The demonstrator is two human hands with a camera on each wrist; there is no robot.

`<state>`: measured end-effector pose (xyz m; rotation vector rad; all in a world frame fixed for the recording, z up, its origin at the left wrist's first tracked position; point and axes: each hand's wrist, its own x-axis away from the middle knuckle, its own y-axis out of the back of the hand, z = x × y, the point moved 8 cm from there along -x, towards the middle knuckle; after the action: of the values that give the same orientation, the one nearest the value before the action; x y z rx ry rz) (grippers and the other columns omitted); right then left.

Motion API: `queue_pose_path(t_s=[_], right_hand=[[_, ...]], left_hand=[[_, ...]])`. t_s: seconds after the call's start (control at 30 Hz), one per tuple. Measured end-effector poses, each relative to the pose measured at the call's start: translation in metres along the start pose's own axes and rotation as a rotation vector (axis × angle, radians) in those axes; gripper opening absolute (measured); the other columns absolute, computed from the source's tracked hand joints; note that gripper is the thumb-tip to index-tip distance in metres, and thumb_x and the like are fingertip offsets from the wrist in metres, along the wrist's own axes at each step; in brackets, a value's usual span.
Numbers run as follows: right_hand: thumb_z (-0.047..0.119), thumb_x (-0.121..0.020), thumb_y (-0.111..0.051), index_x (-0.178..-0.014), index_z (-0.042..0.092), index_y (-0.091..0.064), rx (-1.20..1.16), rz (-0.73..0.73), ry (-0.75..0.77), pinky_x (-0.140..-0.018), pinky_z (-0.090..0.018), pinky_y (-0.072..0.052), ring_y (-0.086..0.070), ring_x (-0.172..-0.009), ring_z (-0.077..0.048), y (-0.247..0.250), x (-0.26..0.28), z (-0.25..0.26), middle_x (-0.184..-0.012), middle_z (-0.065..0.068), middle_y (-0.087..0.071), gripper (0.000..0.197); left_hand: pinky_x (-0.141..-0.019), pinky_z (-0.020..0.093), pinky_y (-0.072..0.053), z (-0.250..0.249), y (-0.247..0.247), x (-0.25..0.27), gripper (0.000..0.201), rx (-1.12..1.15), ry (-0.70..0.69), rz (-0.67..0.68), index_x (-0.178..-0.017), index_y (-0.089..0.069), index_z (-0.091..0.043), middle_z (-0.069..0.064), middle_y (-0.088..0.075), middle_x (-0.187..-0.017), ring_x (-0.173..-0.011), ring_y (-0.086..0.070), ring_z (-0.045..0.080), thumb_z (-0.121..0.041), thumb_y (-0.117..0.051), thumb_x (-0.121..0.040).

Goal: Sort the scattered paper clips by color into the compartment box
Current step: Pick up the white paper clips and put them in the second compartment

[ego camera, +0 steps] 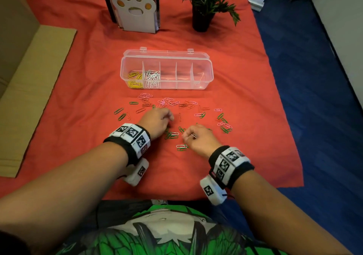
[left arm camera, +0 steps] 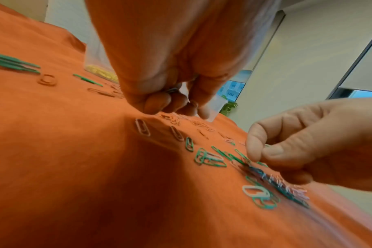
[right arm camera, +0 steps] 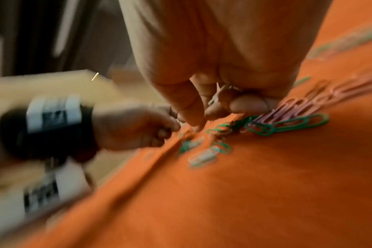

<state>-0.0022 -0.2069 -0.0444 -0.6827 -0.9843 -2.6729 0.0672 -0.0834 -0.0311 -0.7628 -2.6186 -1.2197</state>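
Observation:
A clear compartment box stands open on the red cloth, with yellow clips in its leftmost cell and white clips in the one beside it. Green, pink, red and white paper clips lie scattered in front of it. My left hand hovers low over them with curled fingers, and a pale clip is tucked in the palm. My right hand holds white clips in its curled fingers, just above a green and pink cluster. A white clip lies beside its thumb.
A paw-shaped white book holder and a potted plant stand behind the box. Flat cardboard lies on the left. The cloth's right edge meets blue floor.

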Motion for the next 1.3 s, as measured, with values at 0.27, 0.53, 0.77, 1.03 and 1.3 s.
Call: queue_pose_path(t_s=[0.27, 0.53, 0.77, 1.03, 1.3], right_hand=[[0.002, -0.076, -0.053, -0.082, 0.011, -0.059, 0.294, -0.064, 0.096, -0.084, -0.036, -0.045, -0.053, -0.089, -0.028, -0.005, 0.003, -0.006, -0.087, -0.007, -0.052, 0.012], [0.003, -0.086, -0.050, -0.091, 0.007, -0.067, 0.228, -0.088, 0.043, -0.073, -0.022, -0.035, -0.053, -0.087, -0.023, 0.016, 0.001, -0.006, -0.090, -0.003, -0.043, 0.018], [0.002, -0.077, -0.055, -0.094, 0.008, -0.058, 0.707, -0.112, 0.216, -0.077, -0.041, -0.045, -0.052, -0.094, -0.034, -0.008, 0.012, 0.012, -0.098, -0.013, -0.052, 0.018], [0.007, -0.083, -0.048, -0.093, 0.005, -0.058, 0.711, -0.120, 0.255, -0.077, -0.043, -0.045, -0.052, -0.092, -0.034, -0.010, 0.011, 0.014, -0.098, -0.016, -0.053, 0.013], [-0.003, -0.079, -0.051, -0.067, 0.017, -0.049, -0.626, -0.156, -0.205, -0.043, -0.021, -0.023, -0.033, -0.046, -0.013, 0.031, 0.009, -0.022, -0.059, -0.004, -0.052, 0.024]], left_hand=[[-0.070, 0.024, -0.038, 0.028, -0.007, 0.023, 0.014, -0.163, 0.076, -0.021, -0.080, -0.063, -0.016, 0.002, -0.057, -0.084, -0.080, -0.058, 0.022, -0.025, -0.071, -0.073], [-0.065, 0.026, -0.038, 0.045, 0.011, 0.026, 0.018, 0.123, 0.198, -0.064, -0.088, -0.056, -0.019, -0.001, -0.052, -0.071, -0.067, -0.050, 0.021, -0.003, -0.055, -0.080], [-0.055, 0.020, -0.043, 0.019, -0.010, 0.018, 0.022, 0.415, 0.231, 0.058, -0.075, -0.061, -0.014, 0.003, -0.055, -0.070, -0.057, -0.050, 0.009, -0.001, -0.047, -0.086], [-0.087, 0.034, -0.041, -0.018, -0.025, 0.009, 0.020, -0.457, -0.211, 0.049, -0.094, -0.067, -0.008, 0.014, -0.055, -0.101, -0.098, -0.055, 0.031, -0.020, -0.064, -0.079], [-0.071, 0.025, -0.036, -0.003, -0.017, 0.010, 0.001, -0.101, -0.103, 0.026, -0.080, -0.060, -0.013, 0.005, -0.060, -0.081, -0.079, -0.053, 0.023, -0.012, -0.060, -0.081]])
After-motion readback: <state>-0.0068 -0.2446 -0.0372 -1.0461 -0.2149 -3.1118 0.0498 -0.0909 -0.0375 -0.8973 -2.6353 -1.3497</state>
